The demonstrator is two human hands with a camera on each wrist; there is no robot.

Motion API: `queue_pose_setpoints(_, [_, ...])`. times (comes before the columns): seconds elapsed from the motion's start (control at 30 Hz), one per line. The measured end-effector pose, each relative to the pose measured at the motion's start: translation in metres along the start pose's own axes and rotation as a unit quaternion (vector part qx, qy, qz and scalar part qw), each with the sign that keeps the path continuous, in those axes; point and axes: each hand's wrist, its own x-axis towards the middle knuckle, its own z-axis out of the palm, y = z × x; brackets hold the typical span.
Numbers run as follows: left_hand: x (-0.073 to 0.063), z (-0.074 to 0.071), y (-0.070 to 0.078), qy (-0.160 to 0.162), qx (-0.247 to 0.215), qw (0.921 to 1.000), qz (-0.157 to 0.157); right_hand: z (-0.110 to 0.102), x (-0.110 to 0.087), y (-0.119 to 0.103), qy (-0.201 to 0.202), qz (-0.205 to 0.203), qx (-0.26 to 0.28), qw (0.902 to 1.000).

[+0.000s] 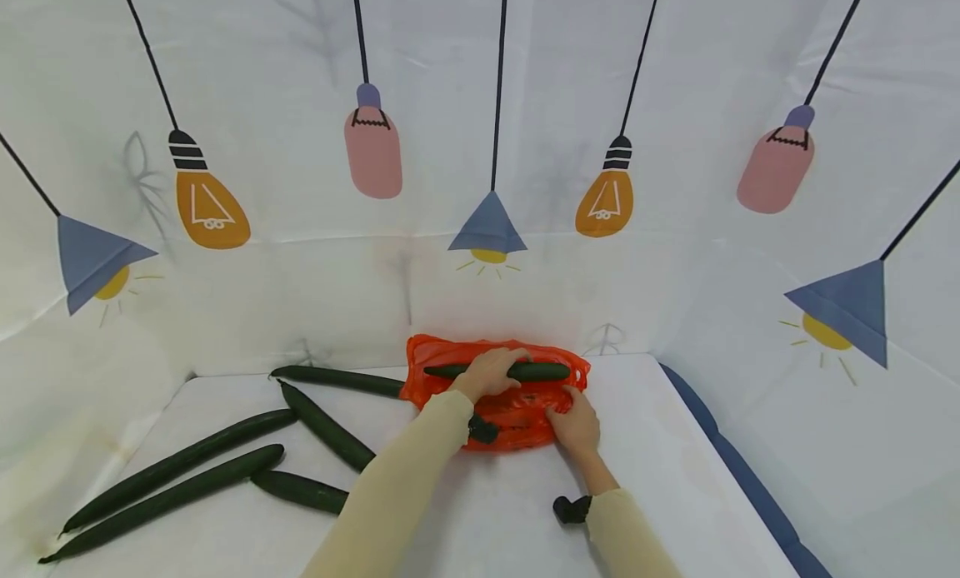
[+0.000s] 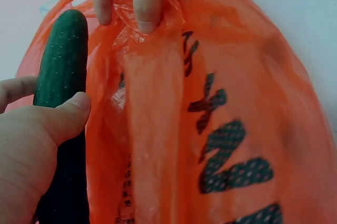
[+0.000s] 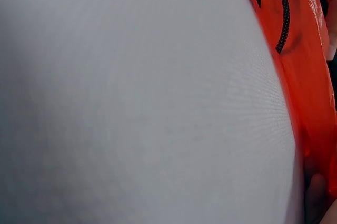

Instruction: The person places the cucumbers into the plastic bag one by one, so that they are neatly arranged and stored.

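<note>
My left hand [image 1: 489, 373] grips a dark green cucumber [image 1: 546, 371] around its middle, thumb on the near side. The cucumber lies lengthwise over an orange-red plastic bag [image 1: 528, 416] with black printing. In the left wrist view, the cucumber's rounded end [image 2: 67, 34] points toward the bag's gathered handle end, and the thumb presses its side. At the bag's right end, my right hand [image 1: 579, 424] pinches the crumpled film near a handle hole. Two of its fingertips [image 2: 147, 16] show on the bag. Another cucumber [image 1: 352, 380] reaches to the bag's left edge.
Several more cucumbers [image 1: 180, 449] lie on the left of the white table [image 1: 645, 461], some partly behind my left sleeve [image 1: 405, 478]. A white cloth wall [image 1: 480, 303] with printed lamps stands behind. A blue padded edge [image 1: 738, 470] runs along the right.
</note>
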Motion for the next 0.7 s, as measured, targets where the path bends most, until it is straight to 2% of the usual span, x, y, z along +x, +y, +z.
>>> queue_pose_setpoints(0.2, [0.003, 0.009, -0.011, 0.008, -0.022, 0.9995, 0.021, 0.002, 0.001, -0.001, 0.009, -0.004, 0.002, 0.9999])
queue_pose_setpoints(0.27, [0.003, 0.01, -0.014, 0.015, -0.042, 0.9987, 0.026, 0.003, 0.002, -0.001, 0.008, -0.003, -0.002, 1.0])
queue_pose_setpoints(0.43, [0.003, 0.01, -0.017, 0.016, -0.06, 0.998, 0.015, 0.003, 0.002, 0.0, 0.006, 0.003, -0.007, 1.0])
queue_pose_setpoints(0.7, [0.005, 0.014, -0.019, 0.007, -0.048, 0.9988, 0.004, 0.006, 0.0, -0.001, 0.002, 0.016, -0.01, 0.9998])
